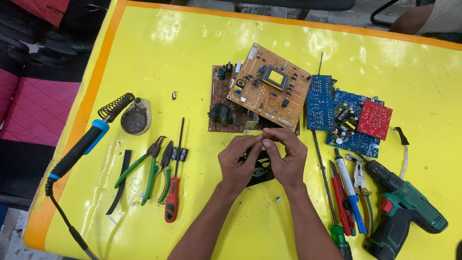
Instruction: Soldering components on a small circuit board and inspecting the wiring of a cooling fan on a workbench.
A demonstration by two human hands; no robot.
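Our yellow surface held circuit boards, pliers, a drill. Our left hand and right hand met, fingers pinched narrowly above a small black fan; what they held, we couldn't tell.

Small black fan — flat on yellow table, beneath both hands.

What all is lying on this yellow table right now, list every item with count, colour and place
table: one, yellow with orange edge
soldering iron: one, black and blue, far left in coil stand
green pliers: two, left of centre
red screwdriver: one, beside pliers
tan circuit board: one, top centre, over brown board
blue circuit boards: several, right
red circuit board: one, on blue boards
drill: one, green, lower right
black fan: one, under hands
left hand, right hand: fingertips together, centre
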